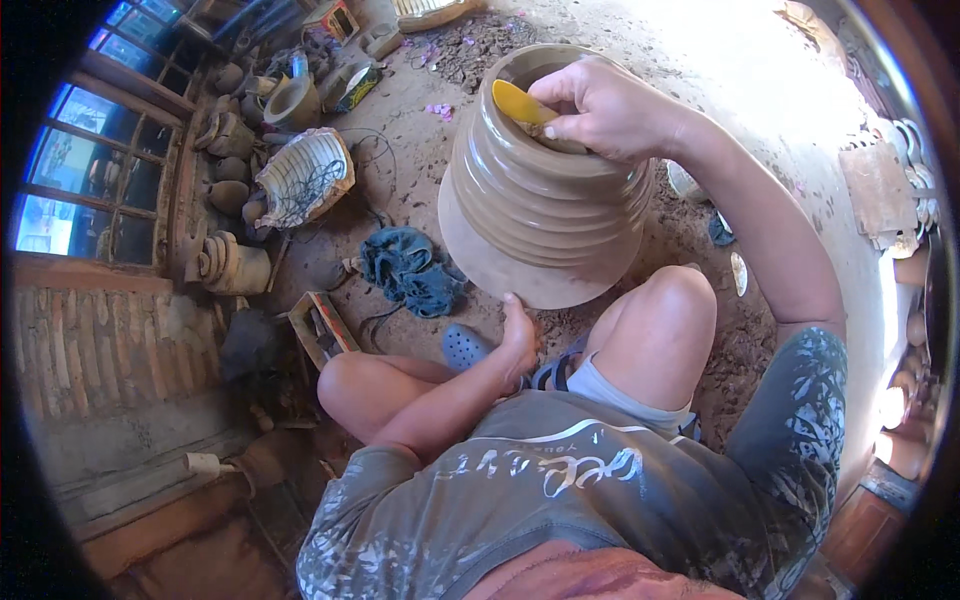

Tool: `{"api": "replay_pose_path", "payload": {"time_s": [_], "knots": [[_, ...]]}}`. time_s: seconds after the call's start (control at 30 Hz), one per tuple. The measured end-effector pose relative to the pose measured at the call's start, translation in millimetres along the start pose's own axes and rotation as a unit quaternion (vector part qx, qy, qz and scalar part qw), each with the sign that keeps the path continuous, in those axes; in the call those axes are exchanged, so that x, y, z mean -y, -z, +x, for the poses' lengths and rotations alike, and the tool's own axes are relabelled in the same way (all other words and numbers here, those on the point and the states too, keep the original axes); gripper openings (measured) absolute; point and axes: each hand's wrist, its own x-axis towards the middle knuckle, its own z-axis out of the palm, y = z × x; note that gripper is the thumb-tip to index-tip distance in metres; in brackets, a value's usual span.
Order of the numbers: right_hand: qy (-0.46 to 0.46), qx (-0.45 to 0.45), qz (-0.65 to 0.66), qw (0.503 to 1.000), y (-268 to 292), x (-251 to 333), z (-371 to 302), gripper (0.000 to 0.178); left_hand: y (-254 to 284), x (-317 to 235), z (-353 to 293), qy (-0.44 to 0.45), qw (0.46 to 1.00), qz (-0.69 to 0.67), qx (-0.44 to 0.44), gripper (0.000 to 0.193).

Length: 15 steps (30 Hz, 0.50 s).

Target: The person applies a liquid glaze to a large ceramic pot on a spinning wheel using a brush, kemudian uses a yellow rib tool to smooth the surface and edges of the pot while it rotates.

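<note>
A wet grey-brown clay pot (550,190) with ridged rings round its wall stands on a round wheel disc (520,285). At its open top, my right hand (610,110) pinches a yellow pottery rib (520,102) between thumb and fingers. The rib lies against the inner side of the rim, and part of that hand's fingers is hidden. Down at the near edge of the disc, my left hand (518,332) touches the edge with an outstretched digit. It holds no tool that I can see; its other fingers are mostly hidden.
A bunched blue cloth (410,270) lies left of the wheel. Beyond it sit a ribbed pale tray (305,178) with wire and several small pots (230,180) along the wall. Loose clay (490,50) is scattered behind the pot. My bent knees (665,320) flank the wheel's near side.
</note>
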Motion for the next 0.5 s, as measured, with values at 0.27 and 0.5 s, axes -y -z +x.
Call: {"api": "replay_pose_path", "payload": {"time_s": [0.27, 0.5], "knots": [[0.036, -0.024, 0.0, 0.999, -3.8, -0.2, -3.4, 0.022, 43.8, -125.8, 52.9, -0.07, 0.992, 0.027, -0.105, 0.081], [0.079, -0.038, -0.001, 0.996, -5.9, -1.4, -1.7, 0.023, 2.7, 15.2, 8.2, 0.085, 0.994, 0.048, -0.04, 0.085]]}}
